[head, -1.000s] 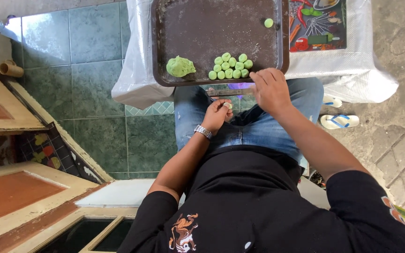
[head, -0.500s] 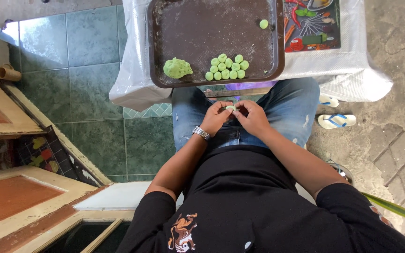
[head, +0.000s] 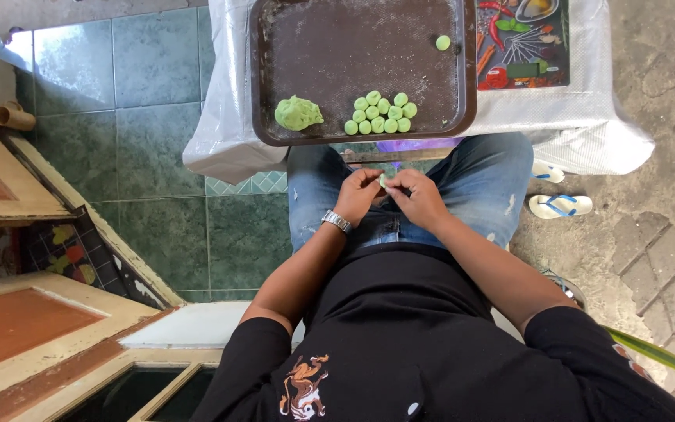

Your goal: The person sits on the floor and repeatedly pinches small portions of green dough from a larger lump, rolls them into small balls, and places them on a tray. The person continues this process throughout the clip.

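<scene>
My left hand (head: 358, 195) and my right hand (head: 421, 200) meet over my lap, pinching a small pale green piece of dough (head: 383, 180) between their fingertips. A watch sits on my left wrist. In front of my knees lies a dark brown tray (head: 337, 55). On it a green dough lump (head: 298, 113) rests near the front left. Beside it lies a cluster of several small green dough balls (head: 380, 114). One lone green ball (head: 443, 42) sits at the tray's far right.
The tray rests on a table covered in white plastic (head: 595, 125), with a printed mat (head: 525, 43) at its right. Green floor tiles (head: 150, 156) spread to the left, wooden door frames (head: 33, 312) at lower left. A sandal (head: 560, 205) lies on the paving at right.
My right hand drew back from the tray edge to my lap and joined my left hand on the dough piece. The hands have stayed together there since.
</scene>
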